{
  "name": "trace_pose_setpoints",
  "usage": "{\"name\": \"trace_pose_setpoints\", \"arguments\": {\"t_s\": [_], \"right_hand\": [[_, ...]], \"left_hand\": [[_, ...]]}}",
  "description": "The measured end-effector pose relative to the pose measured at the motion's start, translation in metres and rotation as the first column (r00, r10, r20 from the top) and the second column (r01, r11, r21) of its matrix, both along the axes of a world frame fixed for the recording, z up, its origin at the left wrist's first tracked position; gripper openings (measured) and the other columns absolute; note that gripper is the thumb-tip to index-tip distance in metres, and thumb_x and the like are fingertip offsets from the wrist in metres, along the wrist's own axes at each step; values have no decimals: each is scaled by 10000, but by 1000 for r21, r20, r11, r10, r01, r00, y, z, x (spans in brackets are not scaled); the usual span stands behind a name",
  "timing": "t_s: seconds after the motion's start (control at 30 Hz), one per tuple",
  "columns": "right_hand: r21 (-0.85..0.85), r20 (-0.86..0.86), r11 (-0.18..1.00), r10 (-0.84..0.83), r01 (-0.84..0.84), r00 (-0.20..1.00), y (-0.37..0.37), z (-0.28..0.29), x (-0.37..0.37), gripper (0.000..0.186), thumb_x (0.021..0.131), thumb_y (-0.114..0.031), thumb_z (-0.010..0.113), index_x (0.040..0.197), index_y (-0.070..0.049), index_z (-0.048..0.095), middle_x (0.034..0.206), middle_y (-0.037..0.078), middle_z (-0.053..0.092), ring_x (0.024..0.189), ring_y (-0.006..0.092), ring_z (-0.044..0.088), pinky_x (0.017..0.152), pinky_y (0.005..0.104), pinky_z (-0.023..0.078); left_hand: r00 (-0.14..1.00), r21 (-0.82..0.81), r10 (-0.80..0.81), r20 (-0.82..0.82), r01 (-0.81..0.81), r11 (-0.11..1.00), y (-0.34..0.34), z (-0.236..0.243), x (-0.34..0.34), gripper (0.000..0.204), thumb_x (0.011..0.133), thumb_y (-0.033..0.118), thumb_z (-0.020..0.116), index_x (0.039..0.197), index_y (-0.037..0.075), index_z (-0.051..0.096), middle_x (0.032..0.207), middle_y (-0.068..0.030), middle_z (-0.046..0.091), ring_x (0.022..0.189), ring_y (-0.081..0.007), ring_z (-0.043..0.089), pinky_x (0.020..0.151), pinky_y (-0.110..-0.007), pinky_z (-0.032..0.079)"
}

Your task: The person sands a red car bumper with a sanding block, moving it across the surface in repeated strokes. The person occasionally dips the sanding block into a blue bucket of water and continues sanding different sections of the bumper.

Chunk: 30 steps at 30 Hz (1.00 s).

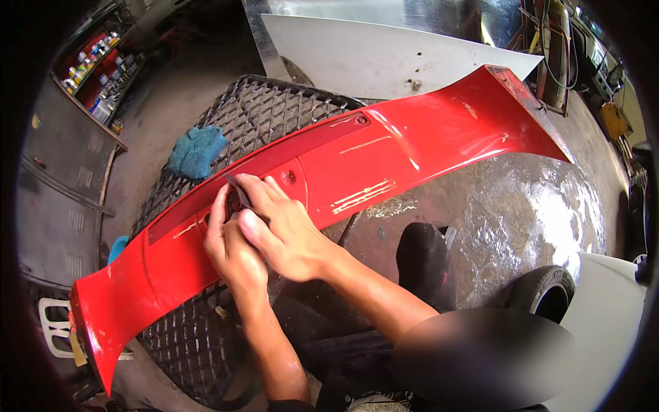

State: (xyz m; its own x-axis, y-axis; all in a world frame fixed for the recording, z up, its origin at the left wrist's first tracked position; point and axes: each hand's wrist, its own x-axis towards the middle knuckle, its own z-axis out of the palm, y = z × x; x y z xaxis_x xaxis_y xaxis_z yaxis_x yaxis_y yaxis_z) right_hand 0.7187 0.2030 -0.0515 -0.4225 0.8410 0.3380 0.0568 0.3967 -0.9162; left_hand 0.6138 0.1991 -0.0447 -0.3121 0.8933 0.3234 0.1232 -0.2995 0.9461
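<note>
A long, glossy red car body panel (pixel 343 161), likely a bumper or spoiler, lies across a black metal mesh stand. Pale scuffs and wet streaks mark its surface. At its middle, beside a round recess, both hands come together. My right hand (pixel 288 237) is closed, its thumb and fingers pinching a small dark grey sheet that looks like sandpaper (pixel 239 193). Close against it, my left hand (pixel 237 247) is also closed around the sheet's lower part; its fingertips are partly hidden. A blue-green sponge (pixel 197 152) rests on the mesh just beyond the panel.
The black mesh stand (pixel 257 103) shows on both sides of the panel. A white panel (pixel 371 58) leans at the back. At the right are a tyre (pixel 546 292) and a white car part (pixel 607 302). Shelves of bottles (pixel 93 62) and a white plastic chair (pixel 55 323) stand left.
</note>
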Motion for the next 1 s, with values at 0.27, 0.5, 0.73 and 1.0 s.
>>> {"name": "trace_pose_setpoints", "arguments": {"t_s": [0.27, 0.5, 0.73, 1.0], "right_hand": [[127, -265, 957, -219, 260, 939, -7, -17, -14, 622, 892, -281, 422, 1359, 102, 273, 1376, 331, 328, 1289, 452, 331, 1102, 497, 212], [196, -443, 949, -139, 247, 885, -25, -37, -21, 694, 873, -247, 420, 1434, 63, 155, 1500, 271, 137, 1410, 392, 112, 1136, 461, 77], [-42, -334, 986, -167, 163, 928, -18, -18, -24, 637, 911, -219, 389, 1425, 90, 177, 1501, 257, 178, 1416, 350, 144, 1137, 423, 107], [-55, 73, 953, -295, 299, 953, -57, -5, -32, 709, 924, -264, 432, 1321, 231, 117, 1354, 469, 162, 1286, 569, 222, 1107, 489, 188]], "left_hand": [[999, 28, -15, -35, 16, 999, 4, -4, -4, 433, 832, 92, 410, 1202, -92, 540, 1158, -212, 600, 1039, -269, 589, 908, -357, 456], [985, 94, -5, -171, 21, 995, 6, -2, -5, 429, 822, 63, 397, 1193, -92, 547, 1154, -193, 603, 1031, -238, 583, 907, -336, 446], [991, 36, -26, -133, 31, 999, 7, -8, -11, 450, 804, 75, 411, 1202, -88, 545, 1166, -200, 599, 1038, -254, 584, 937, -342, 434], [774, 472, 230, -590, 100, 876, 1, -13, -9, 249, 877, 156, 609, 957, -20, 452, 1243, -205, 493, 1094, -362, 539, 914, -447, 462]]}}
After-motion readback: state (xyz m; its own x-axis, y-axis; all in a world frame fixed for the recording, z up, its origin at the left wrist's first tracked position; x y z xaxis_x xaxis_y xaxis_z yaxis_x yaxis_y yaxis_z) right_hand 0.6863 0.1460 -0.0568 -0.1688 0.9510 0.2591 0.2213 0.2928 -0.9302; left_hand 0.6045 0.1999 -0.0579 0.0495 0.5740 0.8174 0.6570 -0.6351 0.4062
